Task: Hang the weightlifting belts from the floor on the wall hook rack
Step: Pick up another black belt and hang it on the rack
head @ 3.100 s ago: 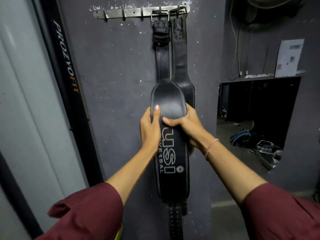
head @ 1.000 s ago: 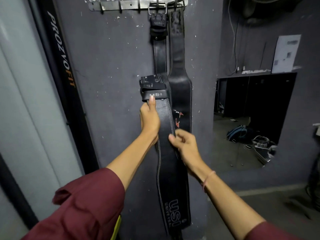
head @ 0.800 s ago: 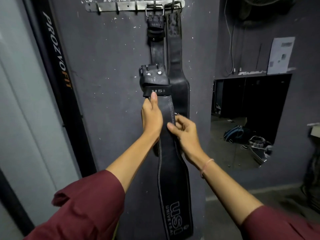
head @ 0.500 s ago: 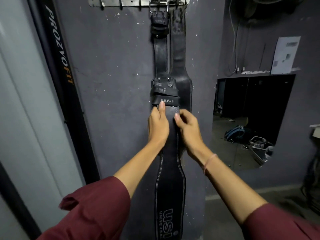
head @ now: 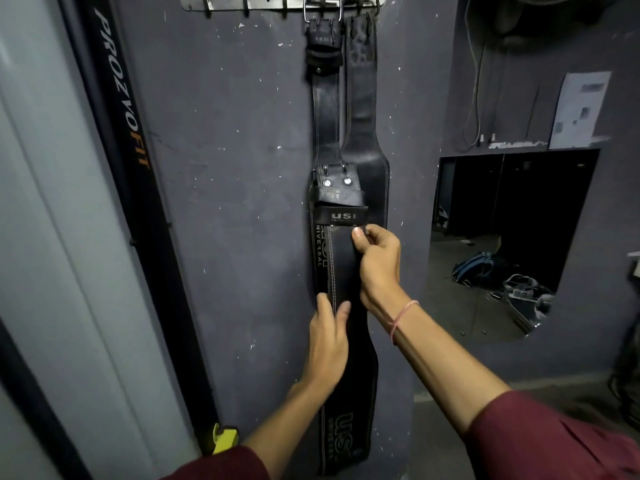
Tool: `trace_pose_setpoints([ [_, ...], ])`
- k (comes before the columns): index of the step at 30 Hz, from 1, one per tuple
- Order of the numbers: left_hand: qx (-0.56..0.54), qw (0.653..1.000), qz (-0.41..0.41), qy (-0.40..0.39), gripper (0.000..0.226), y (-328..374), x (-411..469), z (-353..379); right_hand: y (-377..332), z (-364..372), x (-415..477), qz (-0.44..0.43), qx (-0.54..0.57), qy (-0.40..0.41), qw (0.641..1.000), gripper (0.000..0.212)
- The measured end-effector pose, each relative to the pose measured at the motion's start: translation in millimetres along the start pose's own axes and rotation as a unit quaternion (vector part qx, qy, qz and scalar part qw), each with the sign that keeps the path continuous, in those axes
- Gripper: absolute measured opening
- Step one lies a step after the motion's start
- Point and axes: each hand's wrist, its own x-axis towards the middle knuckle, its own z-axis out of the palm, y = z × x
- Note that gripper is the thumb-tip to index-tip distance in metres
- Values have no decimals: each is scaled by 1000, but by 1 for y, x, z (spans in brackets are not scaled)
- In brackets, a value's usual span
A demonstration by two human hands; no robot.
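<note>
I judge the job partly done. On the wall hook rack [head: 263, 2] the left hooks are bare, while a buckled belt [head: 325, 109] and a perforated belt [head: 362, 98] hang side by side at its right end. I see a third USI belt [head: 341, 268] not yet hooked, its buckle end up, well below the rack and overlapping the hung pair. The left hand [head: 327, 341] grips this belt's left edge, thumb across the front, and the right hand [head: 379, 261] pinches its right edge just under the keeper loop.

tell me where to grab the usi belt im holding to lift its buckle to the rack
On the USI belt, probably the narrow strap under the buckle, wrapped from the front: slim enough to close round, and the wide part hangs below.
</note>
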Motion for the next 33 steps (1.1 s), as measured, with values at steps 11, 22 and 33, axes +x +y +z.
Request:
trace_pose_setpoints([
  [11, -256, 951, -169, 31, 64, 99, 134, -49, 34, -18, -11, -37, -98, -80, 991, 40],
  [22, -240, 960, 3, 146, 30, 93, 136, -28, -11, -22, -21, -33, -155, -94, 983, 29],
  [33, -195, 970, 46, 140, 28, 85, 126, -26, -53, 12, 17, -126, -147, -65, 979, 17],
])
